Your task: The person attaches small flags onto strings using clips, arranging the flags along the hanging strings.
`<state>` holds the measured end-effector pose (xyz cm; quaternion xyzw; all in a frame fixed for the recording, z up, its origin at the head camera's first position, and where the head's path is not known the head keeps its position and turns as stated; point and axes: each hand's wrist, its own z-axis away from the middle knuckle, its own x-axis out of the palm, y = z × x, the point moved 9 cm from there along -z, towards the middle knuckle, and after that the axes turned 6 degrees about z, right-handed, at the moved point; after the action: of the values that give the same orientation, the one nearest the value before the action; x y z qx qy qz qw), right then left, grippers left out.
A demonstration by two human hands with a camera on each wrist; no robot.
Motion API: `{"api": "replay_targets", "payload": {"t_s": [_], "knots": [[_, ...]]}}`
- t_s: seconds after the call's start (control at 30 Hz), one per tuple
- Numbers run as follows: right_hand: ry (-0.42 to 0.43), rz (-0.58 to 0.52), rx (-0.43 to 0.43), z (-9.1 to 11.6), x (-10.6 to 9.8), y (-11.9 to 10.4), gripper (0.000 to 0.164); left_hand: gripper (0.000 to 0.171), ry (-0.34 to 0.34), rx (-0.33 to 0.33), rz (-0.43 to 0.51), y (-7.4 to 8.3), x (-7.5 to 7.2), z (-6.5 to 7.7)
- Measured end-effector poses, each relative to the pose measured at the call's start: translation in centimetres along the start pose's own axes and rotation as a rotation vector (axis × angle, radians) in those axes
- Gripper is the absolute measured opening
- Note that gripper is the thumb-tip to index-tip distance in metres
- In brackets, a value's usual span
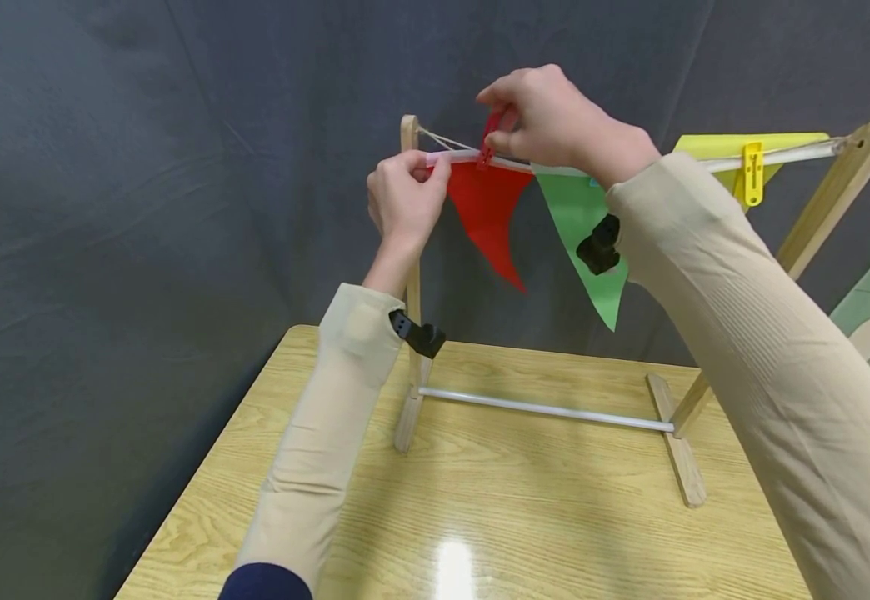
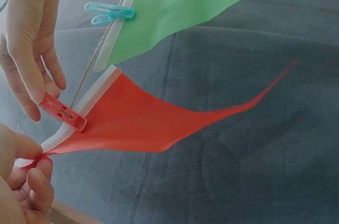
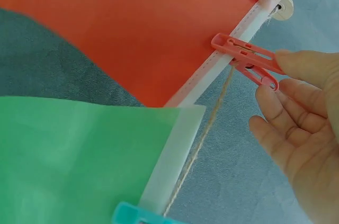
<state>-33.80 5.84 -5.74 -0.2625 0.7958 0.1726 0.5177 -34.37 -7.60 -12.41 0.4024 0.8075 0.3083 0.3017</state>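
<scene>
A red triangular pennant [image 1: 489,204] with a white top band hangs near the left end of a twine line [image 3: 197,147]. My left hand [image 1: 407,196] pinches the band's left corner between thumb and fingers. On the band's middle sits a red clothespin [image 3: 246,54], its nose over the band and the twine. The right hand [image 1: 558,121] holds this pin by its handle end, thumb on one arm and fingers by the other. Just right of it hangs a green pennant [image 1: 581,225], clipped by a turquoise clothespin [image 2: 109,10].
Farther right, a yellow pennant [image 1: 705,148] hangs under a yellow clothespin [image 1: 753,175]. Wooden posts, left [image 1: 414,283] and right [image 1: 836,200], carry the line. A pale rod [image 1: 547,409] joins their feet on the wooden table [image 1: 510,500]. Dark cloth [image 1: 180,167] stands behind.
</scene>
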Motion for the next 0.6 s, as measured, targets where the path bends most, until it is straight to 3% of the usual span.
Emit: {"api": "replay_targets", "payload": {"t_s": [0.33,0.6], "knots": [[-0.012,-0.038,0.046,0.0,0.4,0.7,0.05,0.025,0.018,0.017,-0.056,-0.2,-0.7,0.0],[-0.008,0.007,0.044,0.3,0.2,0.9,0.058,0.023,0.084,0.087,-0.025,0.5,-2.2,0.4]]}}
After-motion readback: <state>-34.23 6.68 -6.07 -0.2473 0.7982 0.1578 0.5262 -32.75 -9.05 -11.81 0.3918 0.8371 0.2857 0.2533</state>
